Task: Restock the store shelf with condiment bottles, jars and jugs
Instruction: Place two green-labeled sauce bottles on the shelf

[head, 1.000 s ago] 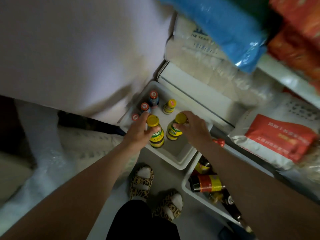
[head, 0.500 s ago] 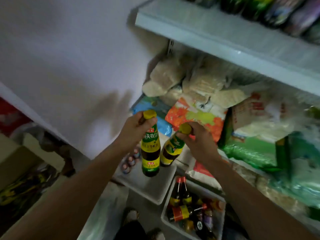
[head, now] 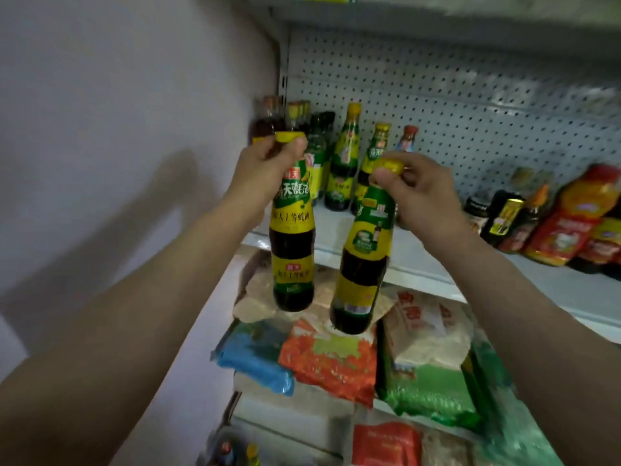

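Note:
My left hand (head: 265, 166) grips the neck of a dark sauce bottle (head: 292, 240) with a yellow cap and green-yellow label, hanging upright. My right hand (head: 416, 193) pinches the yellow cap of a second, similar bottle (head: 361, 264), which tilts with its base to the left. Both bottles hang in the air in front of the white shelf (head: 437, 264). At the shelf's left end stand several matching yellow-capped bottles (head: 346, 159), just behind my hands.
A white wall (head: 117, 129) closes the left side. Red and dark sauce bottles (head: 564, 223) fill the shelf's right. A pegboard back panel (head: 470, 95) rises behind. Bagged goods (head: 329, 361) lie piled on the shelf below. Another shelf (head: 437, 15) sits overhead.
Both hands lifted the two bottles out of the low white tray up to the condiment shelf's height. The view swung upward from the floor trays to the shelf.

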Tool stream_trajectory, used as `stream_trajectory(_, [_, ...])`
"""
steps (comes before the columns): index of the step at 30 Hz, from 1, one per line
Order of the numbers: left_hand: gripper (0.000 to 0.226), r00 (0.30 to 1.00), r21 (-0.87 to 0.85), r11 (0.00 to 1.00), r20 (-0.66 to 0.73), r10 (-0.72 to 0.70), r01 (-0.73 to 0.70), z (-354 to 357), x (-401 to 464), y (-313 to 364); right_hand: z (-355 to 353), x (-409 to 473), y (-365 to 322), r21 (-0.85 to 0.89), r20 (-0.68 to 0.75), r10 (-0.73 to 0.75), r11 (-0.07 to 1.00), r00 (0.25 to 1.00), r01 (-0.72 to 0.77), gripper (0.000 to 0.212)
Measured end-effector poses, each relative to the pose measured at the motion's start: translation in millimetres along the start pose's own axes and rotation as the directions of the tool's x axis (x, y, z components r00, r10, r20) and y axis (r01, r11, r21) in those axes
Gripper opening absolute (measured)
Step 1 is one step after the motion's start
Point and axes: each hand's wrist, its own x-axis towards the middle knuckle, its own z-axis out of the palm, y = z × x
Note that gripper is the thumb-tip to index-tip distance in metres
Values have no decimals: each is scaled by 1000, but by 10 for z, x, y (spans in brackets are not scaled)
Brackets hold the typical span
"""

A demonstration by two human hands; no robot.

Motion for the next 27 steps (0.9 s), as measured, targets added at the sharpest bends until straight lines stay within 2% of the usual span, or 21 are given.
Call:
stream_trajectory(3, [18, 999, -48, 999, 45, 11, -8, 43, 382, 160, -56, 409, -142, 4, -114, 14, 1000, 993, -14, 33])
stream_trajectory(7, [20, 994, 18, 999, 102, 37, -39, 131, 843, 140, -56, 841, -49, -66, -165, 30, 997, 986, -41, 29])
stream_trajectory(10, [39, 990, 51, 998, 137, 33, -40, 170, 1188, -40, 26, 1043, 136, -115, -197, 59, 990, 979, -82, 32])
stream_trajectory(12, [34, 987, 65, 996, 154, 43, -54, 220, 1348, -174, 97, 1126, 256, -166, -210, 65, 981, 976, -101, 36])
stream_trajectory(15, [13, 985, 78, 995, 163, 53, -66, 308, 1556, -410, 158, 1258, 387, -221, -241, 55, 969, 969, -110, 38])
stream_trajectory(18, [5, 978, 60, 995, 200, 60, -73, 420, 1729, -591, 164, 1388, 441, -257, -283, 61, 957, 957, -137, 42])
stream_trajectory(21, [10, 977, 8, 999, 206, 47, -49, 550, 1869, -729, 154, 1455, 548, -332, -272, 48, 933, 961, -140, 40])
stream_trajectory(24, [25, 970, -13, 999, 241, 44, -42, 656, 2008, -849, 136, 1477, 684, -295, -290, 51, 945, 956, -140, 27])
stream_trajectory(27, [19, 965, 34, 998, 259, 47, -57, 729, 2114, -906, 182, 1438, 740, -261, -309, 49, 956, 950, -134, 23])
